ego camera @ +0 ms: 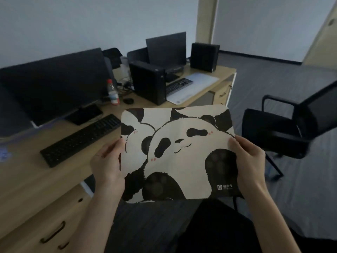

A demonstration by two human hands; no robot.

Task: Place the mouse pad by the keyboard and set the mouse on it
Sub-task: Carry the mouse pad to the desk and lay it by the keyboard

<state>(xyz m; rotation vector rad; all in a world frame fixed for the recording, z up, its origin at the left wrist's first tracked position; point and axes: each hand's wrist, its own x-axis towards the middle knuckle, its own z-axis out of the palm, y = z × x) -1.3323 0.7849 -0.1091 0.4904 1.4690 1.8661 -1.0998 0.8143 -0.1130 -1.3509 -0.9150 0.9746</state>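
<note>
A cream mouse pad (178,152) printed with black-and-white pandas hangs in the air in front of me, off the desk's right edge. My left hand (107,161) grips its left edge and my right hand (248,157) grips its right edge. A black keyboard (82,139) lies diagonally on the wooden desk (27,179) to the left of the pad. A small black mouse (128,100) rests on the desk beyond the keyboard's far end, beside a bottle.
A dark monitor (54,84) stands behind the keyboard. A clear bottle with a red cap (112,92) and a black computer tower (147,81) stand near the mouse. A second workstation sits further back. A black office chair (291,121) stands to the right on grey carpet.
</note>
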